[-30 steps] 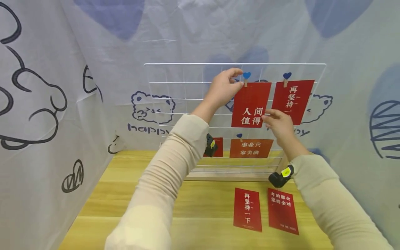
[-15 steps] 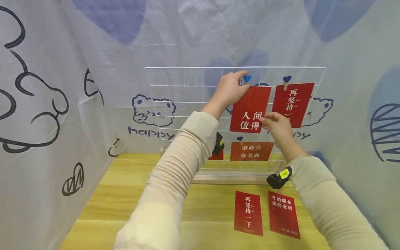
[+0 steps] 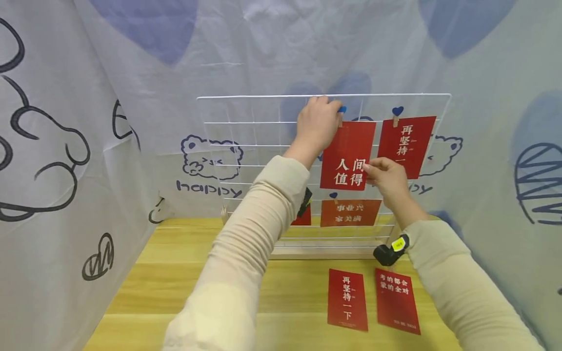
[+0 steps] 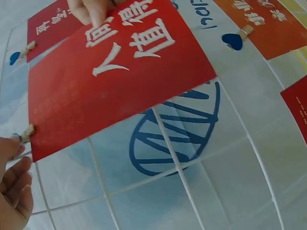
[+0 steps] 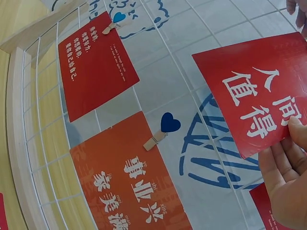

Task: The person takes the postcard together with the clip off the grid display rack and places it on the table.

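A red card (image 3: 347, 146) with large white characters stands in front of the white wire grid (image 3: 246, 97). At its upper left corner is a small wooden clothespin (image 4: 29, 130) with a blue heart. My left hand (image 3: 317, 124) pinches this clothespin between thumb and fingers, covering part of the heart in the head view. With thumb and fingertips, my right hand (image 3: 390, 180) pinches the card's lower right edge. To the right, a second red card (image 3: 406, 146) hangs tilted from a clothespin with a dark blue heart (image 3: 397, 111).
Lower on the grid hang an orange card (image 3: 350, 213) and another red card (image 5: 96, 72), the latter mostly behind my left arm in the head view. Two red cards, one left (image 3: 347, 300) and one right (image 3: 397, 301), lie on the wooden table (image 3: 175, 273). A patterned cloth hangs behind.
My left hand has come right onto the clothespin, and its fingers now cover much of the heart. My right hand keeps its pinch on the card.
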The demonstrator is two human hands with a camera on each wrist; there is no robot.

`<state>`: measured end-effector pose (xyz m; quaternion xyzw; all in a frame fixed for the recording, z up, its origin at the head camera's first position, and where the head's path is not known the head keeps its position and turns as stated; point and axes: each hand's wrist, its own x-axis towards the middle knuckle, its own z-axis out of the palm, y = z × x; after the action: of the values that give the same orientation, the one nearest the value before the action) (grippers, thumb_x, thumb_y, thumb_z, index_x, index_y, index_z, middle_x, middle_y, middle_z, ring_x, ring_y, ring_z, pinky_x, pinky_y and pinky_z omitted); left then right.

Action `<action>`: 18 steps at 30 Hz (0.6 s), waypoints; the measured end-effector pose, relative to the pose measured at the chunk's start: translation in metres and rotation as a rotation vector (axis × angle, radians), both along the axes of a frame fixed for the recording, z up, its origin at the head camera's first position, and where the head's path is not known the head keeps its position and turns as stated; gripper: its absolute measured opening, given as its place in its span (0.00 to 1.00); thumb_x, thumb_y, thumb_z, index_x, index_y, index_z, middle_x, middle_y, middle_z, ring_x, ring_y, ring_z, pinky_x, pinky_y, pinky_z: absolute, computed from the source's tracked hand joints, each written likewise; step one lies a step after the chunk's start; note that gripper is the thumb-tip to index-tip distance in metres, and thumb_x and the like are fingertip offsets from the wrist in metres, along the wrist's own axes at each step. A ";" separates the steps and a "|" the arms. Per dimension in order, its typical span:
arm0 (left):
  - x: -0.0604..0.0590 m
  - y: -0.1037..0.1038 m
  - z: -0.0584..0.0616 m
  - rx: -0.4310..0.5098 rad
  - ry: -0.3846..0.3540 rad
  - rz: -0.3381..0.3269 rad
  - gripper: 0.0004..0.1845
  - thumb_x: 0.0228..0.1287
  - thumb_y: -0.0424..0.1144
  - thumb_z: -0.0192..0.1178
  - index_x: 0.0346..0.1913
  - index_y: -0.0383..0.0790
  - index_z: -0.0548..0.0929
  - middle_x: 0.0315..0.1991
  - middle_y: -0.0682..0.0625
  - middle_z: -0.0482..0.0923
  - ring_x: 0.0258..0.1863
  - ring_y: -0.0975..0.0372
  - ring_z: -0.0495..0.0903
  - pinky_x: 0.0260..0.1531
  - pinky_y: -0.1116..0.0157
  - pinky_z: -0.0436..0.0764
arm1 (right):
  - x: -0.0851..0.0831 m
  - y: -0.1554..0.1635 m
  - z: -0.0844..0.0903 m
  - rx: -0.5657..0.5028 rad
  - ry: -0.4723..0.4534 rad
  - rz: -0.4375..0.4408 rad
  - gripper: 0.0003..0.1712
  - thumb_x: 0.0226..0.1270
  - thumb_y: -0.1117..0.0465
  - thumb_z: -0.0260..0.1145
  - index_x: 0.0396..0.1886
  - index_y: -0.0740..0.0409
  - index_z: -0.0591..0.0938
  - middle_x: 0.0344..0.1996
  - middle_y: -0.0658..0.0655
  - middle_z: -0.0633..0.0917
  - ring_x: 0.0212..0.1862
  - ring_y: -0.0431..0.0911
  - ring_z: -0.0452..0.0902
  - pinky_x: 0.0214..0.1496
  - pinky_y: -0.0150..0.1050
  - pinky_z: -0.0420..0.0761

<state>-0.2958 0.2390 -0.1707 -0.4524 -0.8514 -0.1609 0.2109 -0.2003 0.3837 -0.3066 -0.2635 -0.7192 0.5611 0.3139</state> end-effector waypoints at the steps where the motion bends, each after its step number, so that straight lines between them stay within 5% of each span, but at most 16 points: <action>1: 0.000 0.000 0.000 0.013 0.020 0.002 0.16 0.64 0.47 0.45 0.52 0.54 0.74 0.43 0.54 0.72 0.44 0.61 0.68 0.36 0.67 0.73 | 0.003 -0.004 0.004 0.006 -0.006 0.003 0.22 0.52 0.52 0.64 0.41 0.63 0.76 0.37 0.57 0.77 0.35 0.46 0.74 0.39 0.37 0.77; 4: -0.001 0.001 -0.001 0.077 -0.004 -0.012 0.14 0.63 0.47 0.47 0.48 0.53 0.77 0.41 0.56 0.73 0.43 0.62 0.69 0.33 0.68 0.73 | 0.000 0.000 0.002 -0.017 -0.002 0.000 0.19 0.52 0.53 0.64 0.39 0.61 0.77 0.36 0.55 0.78 0.34 0.45 0.74 0.38 0.38 0.77; 8: -0.001 0.001 -0.001 0.172 -0.113 -0.037 0.11 0.61 0.46 0.51 0.43 0.50 0.79 0.39 0.57 0.73 0.42 0.64 0.69 0.32 0.69 0.72 | -0.017 0.028 -0.024 -0.053 0.030 -0.003 0.21 0.47 0.49 0.66 0.39 0.56 0.78 0.37 0.54 0.79 0.35 0.46 0.75 0.32 0.34 0.78; 18: -0.002 -0.001 -0.002 0.284 -0.305 -0.099 0.09 0.59 0.44 0.52 0.37 0.46 0.80 0.35 0.57 0.75 0.33 0.67 0.72 0.33 0.73 0.69 | -0.039 0.059 -0.061 0.066 0.061 -0.083 0.27 0.42 0.41 0.64 0.39 0.54 0.78 0.38 0.54 0.79 0.37 0.48 0.75 0.36 0.37 0.77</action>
<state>-0.2976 0.2381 -0.1730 -0.4298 -0.8190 -0.3562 0.1328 -0.2390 0.4422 -0.3674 -0.2654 -0.7157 0.5315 0.3672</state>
